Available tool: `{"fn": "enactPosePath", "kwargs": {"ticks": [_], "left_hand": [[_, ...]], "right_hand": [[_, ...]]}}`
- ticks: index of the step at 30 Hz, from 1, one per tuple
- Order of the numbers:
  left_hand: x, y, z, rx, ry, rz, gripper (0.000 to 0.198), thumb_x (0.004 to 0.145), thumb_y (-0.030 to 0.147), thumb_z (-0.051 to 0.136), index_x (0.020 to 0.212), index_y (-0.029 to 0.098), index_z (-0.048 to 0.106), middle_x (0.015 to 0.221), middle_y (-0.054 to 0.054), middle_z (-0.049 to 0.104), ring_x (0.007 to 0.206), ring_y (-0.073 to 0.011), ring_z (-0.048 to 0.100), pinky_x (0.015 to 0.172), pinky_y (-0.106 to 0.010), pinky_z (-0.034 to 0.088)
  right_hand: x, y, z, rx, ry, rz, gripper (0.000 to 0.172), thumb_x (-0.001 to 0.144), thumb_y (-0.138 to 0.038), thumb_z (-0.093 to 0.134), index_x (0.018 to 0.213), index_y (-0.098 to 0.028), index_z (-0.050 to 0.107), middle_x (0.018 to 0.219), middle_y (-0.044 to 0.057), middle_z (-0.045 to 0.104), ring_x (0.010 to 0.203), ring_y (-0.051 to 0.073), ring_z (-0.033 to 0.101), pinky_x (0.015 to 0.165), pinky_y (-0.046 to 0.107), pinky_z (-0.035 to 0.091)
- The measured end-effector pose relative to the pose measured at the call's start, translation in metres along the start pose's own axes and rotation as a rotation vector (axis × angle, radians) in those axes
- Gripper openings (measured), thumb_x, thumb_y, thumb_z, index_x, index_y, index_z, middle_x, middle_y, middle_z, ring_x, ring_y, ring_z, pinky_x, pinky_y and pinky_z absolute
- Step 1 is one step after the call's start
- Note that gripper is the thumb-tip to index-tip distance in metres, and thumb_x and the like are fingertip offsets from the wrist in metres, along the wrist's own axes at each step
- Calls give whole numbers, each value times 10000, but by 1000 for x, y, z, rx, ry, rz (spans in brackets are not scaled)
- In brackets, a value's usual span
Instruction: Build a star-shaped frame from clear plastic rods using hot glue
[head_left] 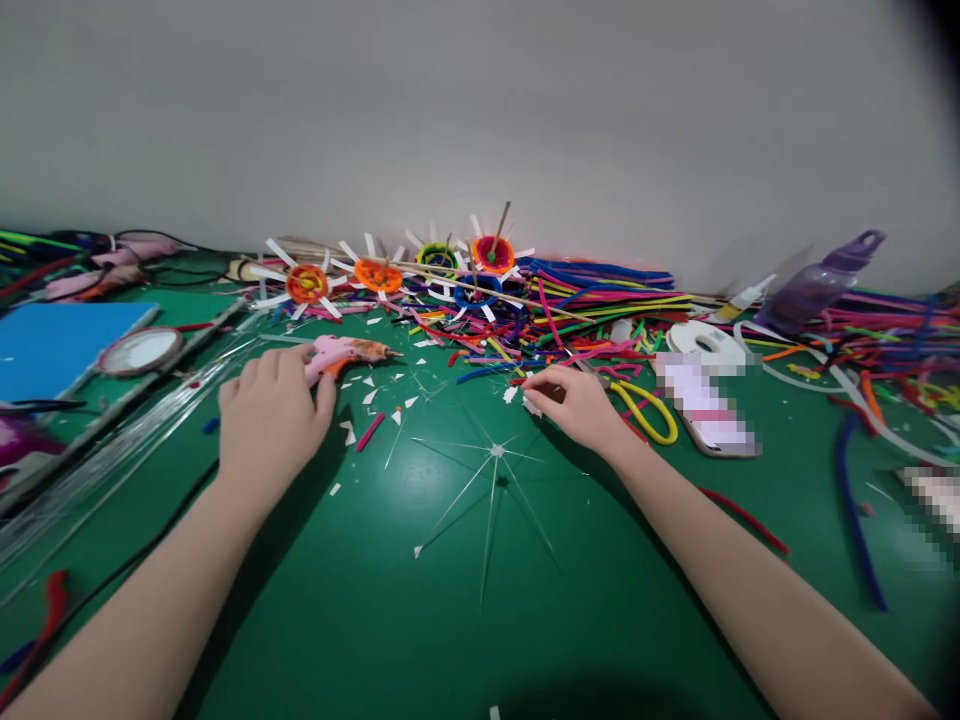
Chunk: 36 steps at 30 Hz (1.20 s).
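My left hand (270,410) is wrapped round the handle of a pink hot glue gun (360,349), whose stained nozzle points right. Fingertips pinched, my right hand (574,400) is closed on a small white paper scrap (531,407) low over the table; another scrap (510,395) lies beside the fingers. Between my arms lies a star of thin clear spokes (496,451) joined at a whitish centre, with a white paper bit (418,551) at the tip of one spoke. Scissors with yellow handles (645,412) rest just right of my right hand.
Several bowl-shaped pipe-cleaner pieces with white paper strips (307,284) stand at the back. Beside them is a heap of pipe cleaners (600,290). A phone (705,405), a tape roll (705,345) and a purple bottle (817,285) are on the right. Clear plastic strips (142,430) lie left.
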<state>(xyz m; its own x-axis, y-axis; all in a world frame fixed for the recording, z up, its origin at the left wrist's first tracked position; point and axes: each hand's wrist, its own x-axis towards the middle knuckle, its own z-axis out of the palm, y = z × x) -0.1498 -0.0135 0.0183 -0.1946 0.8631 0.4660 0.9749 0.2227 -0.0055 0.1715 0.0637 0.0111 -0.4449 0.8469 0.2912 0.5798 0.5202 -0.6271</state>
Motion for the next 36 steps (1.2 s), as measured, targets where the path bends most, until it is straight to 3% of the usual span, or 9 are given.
{"fn": "enactPosePath", "kwargs": {"ticks": [6,10,14,19,24,31,36], "left_hand": [[21,-21,22,111,-220,12,446,894,427,275,1040,116,561,999,-191,626,914,-346,598,737,-470,436],[25,-24,36,133,-156,36,484,921,392,172,957,112,564,925,-155,621,869,-295,608,668,-415,434],[24,-25,43,107,-43,71,448,930,402,199,969,108,534,848,-112,588,780,-258,599,558,-335,383],[20,-11,37,47,10,28,428,940,415,212,1089,108,470,974,-154,591,663,-216,580,500,-290,298],[13,10,30,-53,-50,54,393,945,423,226,1137,156,441,768,-60,624,565,-188,564,468,-256,288],[11,25,32,-142,-154,-14,543,881,557,292,1174,132,462,915,-134,663,753,-273,635,568,-307,396],[11,25,29,-172,-197,8,529,845,565,350,1131,144,494,934,-112,639,823,-266,619,623,-314,419]], "right_hand": [[-2,2,5,15,-32,23,114,794,-201,579,801,-191,692,792,11,679,637,111,557,606,250,430],[-3,5,6,69,-30,58,128,797,-225,574,810,-187,696,810,18,685,629,106,554,597,247,429],[-2,6,5,80,5,68,126,790,-218,578,805,-177,696,803,22,688,609,101,544,576,242,414],[-2,8,7,77,53,44,119,791,-209,572,799,-183,687,797,14,683,628,104,554,596,242,410],[-4,7,12,69,55,42,106,782,-196,561,787,-180,666,748,10,650,601,106,520,571,237,398],[-6,7,15,49,57,35,111,789,-197,555,797,-178,665,750,9,628,580,99,490,566,237,389],[-6,7,16,42,49,18,111,782,-182,558,794,-177,668,740,8,625,583,100,492,567,236,390]]}}
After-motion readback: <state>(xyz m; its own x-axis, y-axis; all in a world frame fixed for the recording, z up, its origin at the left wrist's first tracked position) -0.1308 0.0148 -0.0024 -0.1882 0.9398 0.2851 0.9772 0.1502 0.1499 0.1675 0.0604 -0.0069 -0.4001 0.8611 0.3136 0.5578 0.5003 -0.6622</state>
